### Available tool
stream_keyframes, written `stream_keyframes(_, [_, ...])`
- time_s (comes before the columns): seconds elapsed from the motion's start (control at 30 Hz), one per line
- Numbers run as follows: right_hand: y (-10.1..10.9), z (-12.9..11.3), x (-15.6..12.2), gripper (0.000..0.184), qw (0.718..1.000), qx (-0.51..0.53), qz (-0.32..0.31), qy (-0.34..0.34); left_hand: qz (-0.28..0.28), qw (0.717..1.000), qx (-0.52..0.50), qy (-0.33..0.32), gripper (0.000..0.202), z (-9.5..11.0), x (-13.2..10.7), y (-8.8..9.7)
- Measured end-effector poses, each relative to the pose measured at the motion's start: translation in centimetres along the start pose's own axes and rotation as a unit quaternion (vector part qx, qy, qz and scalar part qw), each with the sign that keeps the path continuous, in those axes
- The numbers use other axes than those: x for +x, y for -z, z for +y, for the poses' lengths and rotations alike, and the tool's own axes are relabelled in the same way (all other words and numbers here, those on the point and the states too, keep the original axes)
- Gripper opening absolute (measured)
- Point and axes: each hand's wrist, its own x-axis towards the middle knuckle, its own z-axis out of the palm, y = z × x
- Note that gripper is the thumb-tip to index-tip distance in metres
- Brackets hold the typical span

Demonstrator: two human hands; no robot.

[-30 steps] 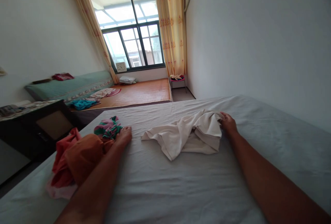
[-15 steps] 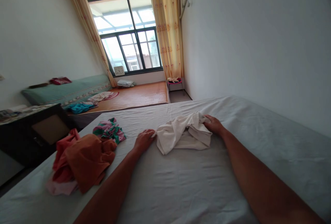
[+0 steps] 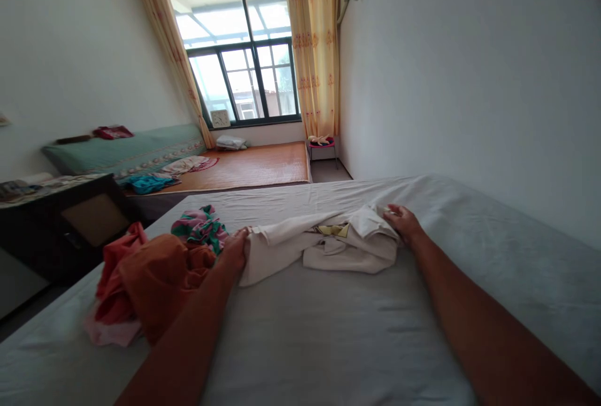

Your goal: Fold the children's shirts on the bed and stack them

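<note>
A crumpled cream-white garment lies stretched sideways on the grey bed sheet. My left hand is closed on its left end, close to a pile of clothes. My right hand is closed on its right end, fingers pinching the cloth. A small yellowish patch shows in the garment's folds near the middle. Both forearms reach forward over the bed.
An orange garment, a red one and a green-pink patterned cloth are heaped at the bed's left. A dark cabinet stands to the left. Beyond lie a second bed with a straw mat, a window and a small stool.
My left hand took hold of the garment's left end and drew it left toward the clothes pile, spreading the cloth wider. My right hand stayed on the right end.
</note>
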Motion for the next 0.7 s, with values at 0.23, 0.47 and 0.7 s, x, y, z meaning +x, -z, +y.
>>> stream_keyframes(0.23, [0.7,-2.6,-1.5,0.052,0.988,-0.018,-0.151,0.039,-0.044,0.979,0.174,-0.094,0.059,0.1,-0.2,0.9])
stream_keyframes(0.47, [-0.6,-3.4,-3.9,0.038,0.934,-0.097,-0.345,0.004,-0.174,0.822,0.450,-0.302,0.042,-0.7,-0.6,0.5])
stream_keyframes(0.7, [2.0,-5.6,-1.9,0.036,0.975,0.145,-0.149,-0.074,-0.147,0.800,0.476,-0.334,0.030,-0.1,-0.3,-0.1])
